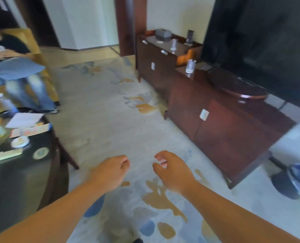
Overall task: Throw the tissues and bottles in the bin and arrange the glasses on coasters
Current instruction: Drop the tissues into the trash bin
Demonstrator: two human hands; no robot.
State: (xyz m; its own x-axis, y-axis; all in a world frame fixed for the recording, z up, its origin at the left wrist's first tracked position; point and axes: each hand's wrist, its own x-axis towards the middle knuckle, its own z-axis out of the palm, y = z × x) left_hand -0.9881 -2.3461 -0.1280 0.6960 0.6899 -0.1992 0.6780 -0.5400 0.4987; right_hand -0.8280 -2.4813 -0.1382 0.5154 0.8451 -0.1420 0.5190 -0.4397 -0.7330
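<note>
Both forearms fill the bottom of the frame over the patterned carpet (110, 106). Toward the upper right, one glass (190, 66) stands on the lower wooden cabinet (215, 123), a second glass (173, 44) on the taller cabinet behind. A bottle (5, 102) stands on the dark table (31, 172) at left. Glass is likely rigid, slick and breakable, best gripped around the mid-wall. The left hand (110, 171) is loosely curled and empty; the right hand (172, 171) is half open, fingers bent, touching nothing.
</note>
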